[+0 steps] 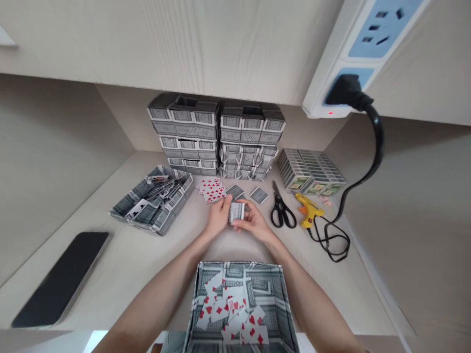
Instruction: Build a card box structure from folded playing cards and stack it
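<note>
Plain side walls (47, 171) enclose a pale desk (136, 264), overhung by a wood-grain panel (221, 49). Boxes (195, 130) built from playing cards stand stacked at the desk's back; a power strip (355, 63) is on the panel. Over the desk's middle, left hand (218, 215) and right hand (255, 222) both grasp a patterned-back card (236, 212).

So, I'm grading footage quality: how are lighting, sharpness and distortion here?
Head view: soft, diffuse light on the desk, shade beneath the overhead panel; apparent wide-angle stretching of the phone; fine print on the held card piece looks soft; bright patch at bottom left.
</note>
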Motion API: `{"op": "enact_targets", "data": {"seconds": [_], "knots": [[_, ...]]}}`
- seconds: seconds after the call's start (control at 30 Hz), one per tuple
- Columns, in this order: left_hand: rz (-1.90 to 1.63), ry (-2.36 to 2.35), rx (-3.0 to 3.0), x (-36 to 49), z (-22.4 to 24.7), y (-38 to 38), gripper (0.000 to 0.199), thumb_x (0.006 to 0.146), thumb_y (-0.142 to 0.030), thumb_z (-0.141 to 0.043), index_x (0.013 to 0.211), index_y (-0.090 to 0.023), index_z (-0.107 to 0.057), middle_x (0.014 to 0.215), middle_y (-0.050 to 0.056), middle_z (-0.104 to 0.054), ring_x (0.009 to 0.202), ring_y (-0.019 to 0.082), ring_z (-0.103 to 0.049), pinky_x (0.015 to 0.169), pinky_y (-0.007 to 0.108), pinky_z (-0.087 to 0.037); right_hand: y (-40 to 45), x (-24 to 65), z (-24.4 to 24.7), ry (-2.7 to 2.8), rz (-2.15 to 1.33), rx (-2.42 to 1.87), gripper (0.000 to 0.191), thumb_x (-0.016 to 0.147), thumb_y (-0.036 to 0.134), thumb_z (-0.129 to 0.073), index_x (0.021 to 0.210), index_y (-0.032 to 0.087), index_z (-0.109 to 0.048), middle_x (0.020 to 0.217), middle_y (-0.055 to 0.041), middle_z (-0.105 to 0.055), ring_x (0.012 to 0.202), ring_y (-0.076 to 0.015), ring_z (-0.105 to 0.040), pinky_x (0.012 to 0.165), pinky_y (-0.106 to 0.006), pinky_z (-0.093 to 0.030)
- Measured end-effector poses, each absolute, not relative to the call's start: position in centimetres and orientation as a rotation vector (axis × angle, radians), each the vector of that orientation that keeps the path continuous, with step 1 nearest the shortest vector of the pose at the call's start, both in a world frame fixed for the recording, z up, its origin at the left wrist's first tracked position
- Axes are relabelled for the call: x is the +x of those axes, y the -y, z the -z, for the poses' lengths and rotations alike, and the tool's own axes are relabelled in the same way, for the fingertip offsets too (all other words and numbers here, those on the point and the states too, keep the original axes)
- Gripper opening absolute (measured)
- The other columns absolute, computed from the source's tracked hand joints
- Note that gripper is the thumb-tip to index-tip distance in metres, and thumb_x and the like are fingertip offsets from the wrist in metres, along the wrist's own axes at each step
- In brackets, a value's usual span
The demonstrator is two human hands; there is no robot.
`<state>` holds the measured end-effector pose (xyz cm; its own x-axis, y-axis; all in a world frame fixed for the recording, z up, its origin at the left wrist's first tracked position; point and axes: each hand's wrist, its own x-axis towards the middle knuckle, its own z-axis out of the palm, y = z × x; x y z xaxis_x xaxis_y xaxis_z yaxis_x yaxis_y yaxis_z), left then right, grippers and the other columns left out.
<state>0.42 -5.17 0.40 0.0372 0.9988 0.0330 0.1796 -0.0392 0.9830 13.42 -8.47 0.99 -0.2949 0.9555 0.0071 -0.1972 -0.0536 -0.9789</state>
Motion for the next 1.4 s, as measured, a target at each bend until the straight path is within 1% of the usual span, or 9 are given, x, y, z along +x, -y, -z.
{"op": "enact_targets", "data": {"seconds": [0.07, 0.27, 0.37, 0.5, 0.63, 0.87, 1.17, 1.3, 1.4], "knots": [[-1.179, -1.386, 1.394, 0.2, -0.4, 5.1, 0.044, 0.08, -0.055, -0.036, 0.06, -0.017, -0.046, 0.038, -0.005, -0.043, 0.033, 0.008, -0.041, 0.035, 0.02, -0.03, 8.4, 13.3, -0.7, 1.219, -1.476, -0.942, 0.065, 0.056, 0.03, -0.073, 0.112, 0.023, -0.04, 0.062, 0.0054, -0.062, 0.047, -0.0127, -0.057, 0.045, -0.024, -0.046], [-1.154, -1.426, 1.477, -0.1, -0.8, 5.2, 0.04, 0.08, -0.052, -0.038, 0.062, -0.017, -0.047, 0.04, -0.005, -0.049, 0.031, 0.009, -0.043, 0.036, 0.02, -0.033, 7.6, 13.7, 0.5, 1.141, -1.108, -1.095, 0.034, 0.068, 0.034, -0.063, 0.098, 0.018, -0.055, 0.064, 0.002, -0.059, 0.044, -0.0101, -0.053, 0.047, -0.024, -0.044], [-1.082, -1.342, 1.501, 0.1, -0.9, 5.3, 0.039, 0.08, -0.052, -0.04, 0.064, -0.017, -0.048, 0.044, -0.004, -0.054, 0.03, 0.009, -0.044, 0.036, 0.021, -0.034, 7.6, 14.1, 0.8, 1.228, -0.96, -1.163, 0.04, 0.068, 0.035, -0.064, 0.104, 0.02, -0.055, 0.072, 0.0007, -0.056, 0.049, -0.0095, -0.052, 0.048, -0.023, -0.045], [-1.077, -1.298, 1.524, 0.2, -0.6, 5.3, 0.042, 0.079, -0.051, -0.041, 0.059, -0.016, -0.05, 0.043, -0.003, -0.052, 0.034, 0.009, -0.047, 0.039, 0.02, -0.036, 7.8, 14.2, 0.9, 1.412, -0.754, -1.242, 0.066, 0.056, 0.032, -0.075, 0.116, 0.023, -0.049, 0.091, -0.0036, -0.052, 0.055, -0.0095, -0.051, 0.051, -0.024, -0.047], [-1.084, -1.23, 1.558, 0.0, -0.2, 5.1, 0.043, 0.08, -0.049, -0.042, 0.056, -0.014, -0.052, 0.042, -0.004, -0.049, 0.039, 0.009, -0.047, 0.044, 0.02, -0.038, 7.9, 14.3, 0.8, 1.514, -0.646, -1.262, 0.062, 0.057, 0.034, -0.074, 0.114, 0.024, -0.051, 0.102, -0.0077, -0.049, 0.06, -0.011, -0.052, 0.055, -0.026, -0.049], [-1.212, -1.177, 1.588, 0.0, 0.4, 4.7, 0.031, 0.077, -0.044, -0.05, 0.08, -0.015, -0.057, 0.069, 0.0, -0.06, 0.062, 0.012, -0.055, 0.056, 0.021, -0.043, 8.1, 14.4, 0.2, 1.737, -0.609, -1.239, 0.059, 0.059, 0.04, -0.071, 0.111, 0.018, -0.053, 0.099, -0.0097, -0.053, 0.061, -0.0127, -0.053, 0.052, -0.025, -0.047], [-1.108, -1.146, 1.666, -0.2, 0.3, 5.0, 0.026, 0.077, -0.04, -0.05, 0.074, -0.015, -0.055, 0.063, -0.001, -0.056, 0.057, 0.01, -0.051, 0.053, 0.02, -0.04, 8.5, 15.1, -0.4, 1.822, -0.67, -1.349, 0.06, 0.052, 0.048, -0.073, 0.099, 0.014, -0.059, 0.061, -0.0007, -0.059, 0.05, -0.0123, -0.052, 0.049, -0.024, -0.043], [-1.15, -1.072, 1.578, -0.3, 0.3, 4.9, 0.023, 0.077, -0.037, -0.052, 0.069, -0.015, -0.05, 0.057, -0.004, -0.05, 0.052, 0.008, -0.046, 0.05, 0.018, -0.038, 8.5, 14.7, -0.1, 1.651, -0.926, -1.268, 0.062, 0.051, 0.041, -0.076, 0.103, 0.014, -0.057, 0.061, 0.0003, -0.059, 0.051, -0.0129, -0.055, 0.048, -0.022, -0.045], [-1.199, -1.09, 1.548, -0.2, 0.4, 4.8, 0.024, 0.078, -0.037, -0.049, 0.069, -0.016, -0.048, 0.057, -0.004, -0.048, 0.051, 0.008, -0.045, 0.049, 0.018, -0.037, 8.2, 14.2, 0.5, 1.483, -1.095, -1.139, 0.065, 0.051, 0.035, -0.077, 0.108, 0.015, -0.052, 0.072, -0.0016, -0.062, 0.06, -0.0146, -0.06, 0.055, -0.025, -0.049]]}}
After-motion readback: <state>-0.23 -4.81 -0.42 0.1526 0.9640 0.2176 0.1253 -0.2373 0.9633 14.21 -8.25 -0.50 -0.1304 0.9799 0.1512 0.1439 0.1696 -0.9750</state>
